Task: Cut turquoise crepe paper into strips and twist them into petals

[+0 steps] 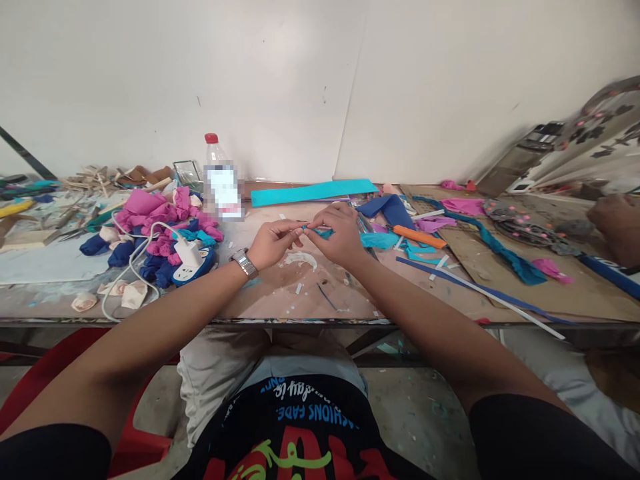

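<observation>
Over the middle of the table, my left hand (pixel 273 244) is closed in a pinch, its fingertips meeting those of my right hand (pixel 341 235). Both hold a small piece of teal crepe paper (pixel 325 234), mostly hidden by the fingers. Just behind them lies a flat turquoise crepe strip (pixel 313 193). Beside my right hand are loose turquoise scraps (pixel 379 240), a folded dark blue strip (pixel 387 210) and an orange-handled tool (pixel 419 237) whose other end I cannot make out.
On the left, pink and blue crepe flowers (pixel 145 217) surround a power strip (pixel 195 267) with a white charger and cable. Behind stand a red-capped bottle (pixel 212 139) and a phone (pixel 223 190). Rightward lie a thin white strip (pixel 500 300), cardboard (pixel 480 267) and another person's hand (pixel 617 227).
</observation>
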Tool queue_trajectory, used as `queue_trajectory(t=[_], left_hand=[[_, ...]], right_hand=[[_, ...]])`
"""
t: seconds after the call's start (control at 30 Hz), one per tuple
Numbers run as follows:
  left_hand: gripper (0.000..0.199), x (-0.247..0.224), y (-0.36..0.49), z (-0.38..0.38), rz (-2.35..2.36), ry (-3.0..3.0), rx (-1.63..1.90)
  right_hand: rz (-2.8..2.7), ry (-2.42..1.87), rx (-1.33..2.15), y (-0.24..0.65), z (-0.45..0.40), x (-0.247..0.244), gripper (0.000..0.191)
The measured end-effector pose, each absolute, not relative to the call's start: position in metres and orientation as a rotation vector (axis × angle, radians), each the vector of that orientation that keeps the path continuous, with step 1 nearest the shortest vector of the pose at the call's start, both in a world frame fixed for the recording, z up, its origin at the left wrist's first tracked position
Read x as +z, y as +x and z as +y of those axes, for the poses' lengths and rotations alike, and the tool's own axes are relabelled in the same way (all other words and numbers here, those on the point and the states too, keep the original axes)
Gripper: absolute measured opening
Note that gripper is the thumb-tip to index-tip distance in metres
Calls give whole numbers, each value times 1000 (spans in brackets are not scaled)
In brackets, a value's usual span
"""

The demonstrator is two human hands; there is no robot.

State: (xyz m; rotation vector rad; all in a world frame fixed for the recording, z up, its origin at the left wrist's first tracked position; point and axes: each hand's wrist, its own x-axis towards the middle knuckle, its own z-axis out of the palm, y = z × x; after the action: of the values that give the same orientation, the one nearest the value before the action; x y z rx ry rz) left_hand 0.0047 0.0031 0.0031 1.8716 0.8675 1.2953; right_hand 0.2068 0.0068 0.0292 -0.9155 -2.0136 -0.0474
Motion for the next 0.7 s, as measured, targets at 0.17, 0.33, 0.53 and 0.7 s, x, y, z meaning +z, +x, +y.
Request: queue_trajectory(t=[0.17,0.33,0.53,0.7], left_hand=[[47,3,4,4,850,1905,1285],[50,4,4,3,837,1908,1271],[51,5,5,1,791,1910,1234],[50,6,3,3,793,1913,1221]], right_hand=[[-1988,-901,-42,207,8,28,20],[-1977,-898,-43,207,10,26,18],[-1954,-925,-46,208,12,25,15],[-1937,-879,-80,206,8,29,12]])
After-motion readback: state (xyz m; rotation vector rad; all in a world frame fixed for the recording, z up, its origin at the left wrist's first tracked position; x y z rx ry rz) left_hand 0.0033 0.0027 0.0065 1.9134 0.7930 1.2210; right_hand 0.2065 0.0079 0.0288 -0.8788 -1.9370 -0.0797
